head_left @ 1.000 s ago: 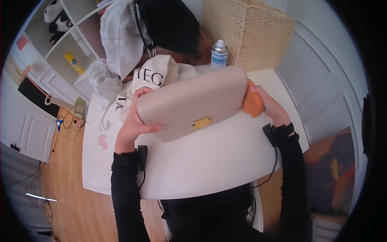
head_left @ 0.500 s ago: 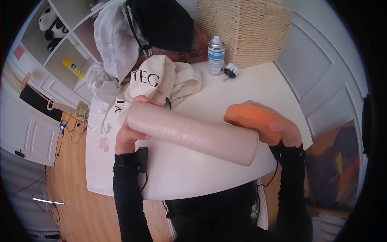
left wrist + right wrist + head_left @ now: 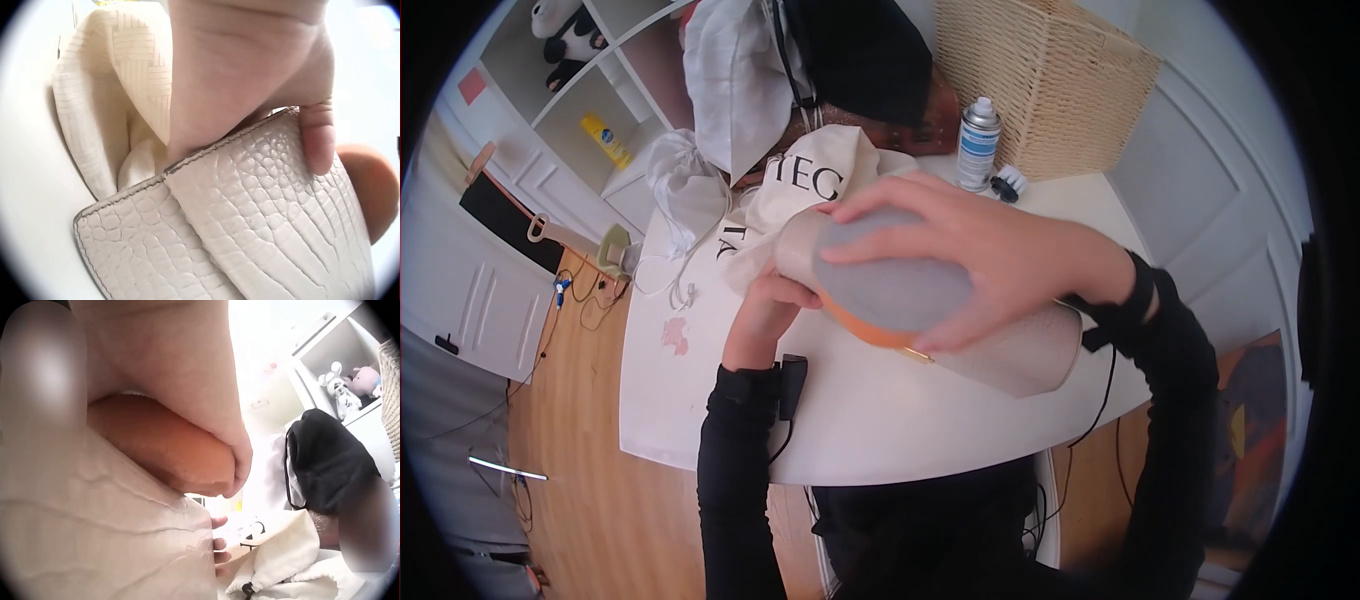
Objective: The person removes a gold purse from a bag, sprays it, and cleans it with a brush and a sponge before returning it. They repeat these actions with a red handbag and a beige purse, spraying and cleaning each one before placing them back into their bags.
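My left hand (image 3: 765, 315) holds the left end of a pale beige, crocodile-embossed handbag (image 3: 1020, 355), its thumb (image 3: 319, 140) lying over the leather in the left wrist view. A gold clasp (image 3: 916, 356) peeks out on the near side. On top of the bag sits an orange sponge (image 3: 865, 328) with a grey back. My right hand (image 3: 1000, 250) grips this sponge from above, fingers spread over the grey side and thumb at the near edge. The right wrist view has the orange face of the sponge (image 3: 169, 450) right against the leather.
Behind the bag lies a cream cloth bag (image 3: 815, 170) with black letters. A spray can (image 3: 978, 145), a small brush (image 3: 1008, 184) and a woven basket (image 3: 1050, 90) stand at the back right. White and black cloth bags (image 3: 860, 55) lie over a brown bag. White table (image 3: 850, 430) underneath.
The handbag has been turned, from clasp side up to narrow side up and then back toward the clasp side. The right hand has carried the sponge from the bag's right end leftward across it.
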The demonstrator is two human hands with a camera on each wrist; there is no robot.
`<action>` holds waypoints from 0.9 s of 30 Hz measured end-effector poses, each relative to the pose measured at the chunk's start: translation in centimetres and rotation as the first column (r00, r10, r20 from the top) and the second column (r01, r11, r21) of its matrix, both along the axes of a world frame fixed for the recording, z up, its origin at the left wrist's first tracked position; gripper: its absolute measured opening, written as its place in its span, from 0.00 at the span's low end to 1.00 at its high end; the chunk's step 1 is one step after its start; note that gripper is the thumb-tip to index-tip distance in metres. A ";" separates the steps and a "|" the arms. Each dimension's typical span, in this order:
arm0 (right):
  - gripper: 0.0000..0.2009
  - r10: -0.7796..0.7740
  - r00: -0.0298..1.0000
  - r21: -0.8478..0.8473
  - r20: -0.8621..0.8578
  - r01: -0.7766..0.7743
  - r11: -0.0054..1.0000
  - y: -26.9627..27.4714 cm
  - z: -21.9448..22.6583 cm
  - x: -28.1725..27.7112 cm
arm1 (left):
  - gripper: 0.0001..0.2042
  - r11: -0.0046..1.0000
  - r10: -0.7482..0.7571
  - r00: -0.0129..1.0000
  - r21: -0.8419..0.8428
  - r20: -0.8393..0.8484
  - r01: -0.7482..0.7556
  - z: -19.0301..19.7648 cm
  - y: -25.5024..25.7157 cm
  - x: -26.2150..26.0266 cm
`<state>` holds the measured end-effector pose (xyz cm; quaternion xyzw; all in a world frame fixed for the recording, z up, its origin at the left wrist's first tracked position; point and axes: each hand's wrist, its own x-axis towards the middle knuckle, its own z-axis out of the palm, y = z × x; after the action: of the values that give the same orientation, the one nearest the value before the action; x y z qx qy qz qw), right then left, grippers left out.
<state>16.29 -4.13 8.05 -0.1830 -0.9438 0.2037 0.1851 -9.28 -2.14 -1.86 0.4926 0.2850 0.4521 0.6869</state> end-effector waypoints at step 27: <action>0.42 -0.414 0.910 -0.625 -0.020 0.312 0.716 -8.3 -9.3 9.5 | 0.35 0.913 0.271 0.881 0.394 -0.387 -0.108 -1.9 0.1 4.6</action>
<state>25.74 -12.48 -1.24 -0.3980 -0.7546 0.4697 0.2271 -4.66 -2.09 -3.80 0.6673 0.3902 0.4416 0.4554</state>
